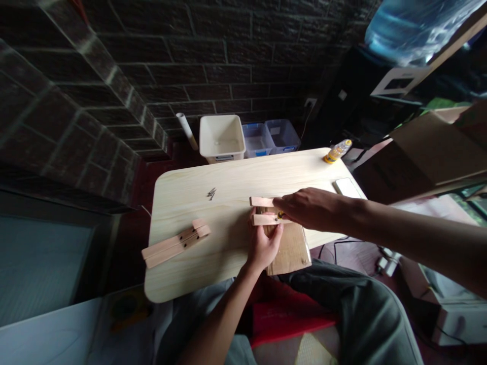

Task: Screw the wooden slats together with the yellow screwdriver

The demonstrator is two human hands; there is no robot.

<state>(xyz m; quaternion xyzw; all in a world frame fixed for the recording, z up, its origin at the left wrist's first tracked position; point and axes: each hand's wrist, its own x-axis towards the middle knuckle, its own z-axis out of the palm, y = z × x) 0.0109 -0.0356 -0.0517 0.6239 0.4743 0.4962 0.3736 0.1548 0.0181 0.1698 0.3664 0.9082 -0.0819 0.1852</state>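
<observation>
My left hand (pixel 264 247) grips a pale wooden piece (pixel 262 219) from the near side, its fingers closed on it. The piece has two parallel slats and rests over a larger wooden board (pixel 291 248). From the right, my right hand (pixel 294 205) is closed around a small tool with a yellow and black part (pixel 280 215) showing below the fingers, at a screw in the near slat. Most of the tool is hidden. To the left, a joined wooden piece with dark screws (pixel 177 244) lies on the light wooden table (pixel 228 187).
Several loose screws (pixel 211 193) lie on the table. A clear bottle with a yellow cap (pixel 337 151) and a white phone-like object (pixel 347 187) sit at the right. Beyond the table are a cream bin (pixel 222 137) and blue-clear bins (pixel 257 138). Cardboard boxes (pixel 429 147) stand right.
</observation>
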